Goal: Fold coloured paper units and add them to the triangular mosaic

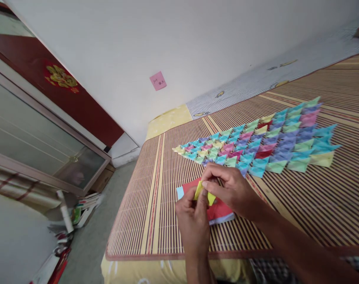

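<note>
A small piece of folded yellow paper [211, 198] is held between both hands above a stack of paper. My left hand [194, 213] pinches its left and lower side between thumb and fingers. At its upper edge, the thumb and forefinger of my right hand [231, 188] close on it. Below lies the stack, with a red sheet [221, 211] on top and pale blue paper [180, 193] showing at one corner. Beyond my hands, rows of folded paper pieces [265, 148] in blue, green, purple, pink, red and yellow spread across the striped mat [161, 189].
The mat covers a bed with a yellow sheet [167, 272] hanging at the front edge. A pink note [158, 81] is stuck on the white wall [108, 51]. To the left are a glass-paned door [43, 130], the grey floor [99, 221] and assorted items [65, 213] on it.
</note>
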The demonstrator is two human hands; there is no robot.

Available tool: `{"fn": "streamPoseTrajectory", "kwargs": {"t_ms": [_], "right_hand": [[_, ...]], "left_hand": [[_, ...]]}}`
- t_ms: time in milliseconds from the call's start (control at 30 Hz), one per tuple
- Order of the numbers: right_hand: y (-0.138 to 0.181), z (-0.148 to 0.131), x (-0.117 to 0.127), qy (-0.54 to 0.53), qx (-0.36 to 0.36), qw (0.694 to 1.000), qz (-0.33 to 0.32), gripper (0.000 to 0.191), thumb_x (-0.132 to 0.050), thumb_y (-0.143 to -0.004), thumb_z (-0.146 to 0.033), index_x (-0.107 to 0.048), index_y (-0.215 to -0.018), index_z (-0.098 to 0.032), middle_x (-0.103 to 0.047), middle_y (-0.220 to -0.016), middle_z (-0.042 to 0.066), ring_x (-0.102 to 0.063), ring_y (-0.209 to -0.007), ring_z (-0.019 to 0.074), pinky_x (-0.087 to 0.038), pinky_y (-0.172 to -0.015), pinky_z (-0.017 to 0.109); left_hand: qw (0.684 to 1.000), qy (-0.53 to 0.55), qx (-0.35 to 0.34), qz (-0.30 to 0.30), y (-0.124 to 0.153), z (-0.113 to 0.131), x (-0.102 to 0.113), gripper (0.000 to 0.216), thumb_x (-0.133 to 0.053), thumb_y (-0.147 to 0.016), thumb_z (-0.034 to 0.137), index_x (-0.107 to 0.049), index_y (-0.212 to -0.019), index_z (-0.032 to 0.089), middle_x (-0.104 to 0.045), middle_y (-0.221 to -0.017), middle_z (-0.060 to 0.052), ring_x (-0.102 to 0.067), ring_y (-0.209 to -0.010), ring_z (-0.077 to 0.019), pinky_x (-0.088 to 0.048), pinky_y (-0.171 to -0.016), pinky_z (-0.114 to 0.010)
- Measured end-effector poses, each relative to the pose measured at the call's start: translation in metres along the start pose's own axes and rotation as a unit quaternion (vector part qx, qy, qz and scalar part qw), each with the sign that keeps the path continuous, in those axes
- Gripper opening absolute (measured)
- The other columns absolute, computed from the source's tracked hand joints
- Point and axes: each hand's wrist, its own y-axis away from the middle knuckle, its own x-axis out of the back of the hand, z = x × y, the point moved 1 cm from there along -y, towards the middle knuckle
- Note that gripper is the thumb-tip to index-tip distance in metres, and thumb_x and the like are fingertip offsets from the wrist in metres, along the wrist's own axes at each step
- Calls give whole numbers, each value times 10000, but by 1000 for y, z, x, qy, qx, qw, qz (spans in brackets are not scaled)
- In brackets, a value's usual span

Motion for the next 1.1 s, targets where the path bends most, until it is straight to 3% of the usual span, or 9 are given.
{"fn": "streamPoseTrajectory", "kwargs": {"t_ms": [167,333,433,533,633,733,833,967,1100], "right_hand": [[0,2,-2,12,-16,1000,-7,190,-565,-882,-232,-585,-696,-198,-524,-655,-18,-493,-625,143,-394,-589,283],[-2,10,0,-73,-69,995,5,158,-608,-909,-297,-625,-802,-182,-589,-697,-11,-543,-627,135,-426,-570,258],[-4,11,2,-125,-89,988,11,165,-631,-901,-319,-626,-816,-179,-593,-711,-14,-552,-629,129,-431,-565,249],[-4,8,1,-143,-104,984,11,165,-641,-894,-315,-627,-800,-180,-588,-713,-18,-558,-641,127,-449,-584,248],[-5,6,0,-157,-114,981,9,157,-649,-887,-309,-631,-800,-180,-594,-718,-16,-571,-657,128,-471,-610,249],[-5,5,1,-166,-115,979,1,135,-626,-915,-311,-664,-933,-183,-634,-781,-1,-599,-692,133,-488,-624,250],[-5,4,8,-156,-91,983,-40,163,-601,-923,-255,-673,-1059,-198,-692,-938,33,-658,-859,166,-528,-744,279],[-2,4,15,-113,-64,986,-102,233,-632,-854,-178,-703,-1075,-204,-707,-1068,55,-665,-970,204,-532,-837,325],[-1,6,14,-82,-60,990,-99,232,-700,-820,-206,-721,-1051,-209,-703,-1103,62,-656,-1004,224,-535,-801,323]], "left_hand": [[1000,12,17,7,-1,0,-2,305,-688,-896,383,-641,-676,176,-542,-599,16,-483,-573,-122,-382,-539,-228],[993,104,18,50,-1,0,5,219,-693,-907,400,-641,-1004,211,-687,-806,-12,-640,-693,-148,-506,-640,-238],[995,91,-9,31,1,1,14,207,-622,-961,393,-663,-1071,222,-706,-927,-40,-668,-785,-160,-533,-728,-260],[997,65,-27,-9,2,0,20,217,-598,-978,365,-712,-1101,228,-708,-997,-60,-663,-844,-168,-528,-777,-264],[998,47,-21,-26,2,-4,22,231,-624,-962,340,-735,-1134,231,-713,-946,-56,-636,-781,-152,-521,-750,-249],[998,63,-15,-2,-1,-11,25,224,-685,-922,306,-750,-1121,226,-713,-859,-37,-635,-741,-138,-517,-707,-219],[995,99,-15,25,-3,-18,30,239,-715,-901,282,-746,-1132,229,-732,-880,-33,-675,-789,-139,-530,-748,-217],[990,133,-22,33,-3,-22,34,229,-731,-893,276,-740,-1120,242,-756,-985,-45,-712,-904,-160,-544,-838,-242],[990,134,-28,40,-4,-21,34,212,-742,-886,288,-749,-1093,245,-759,-969,-40,-711,-876,-155,-548,-814,-237]]}}
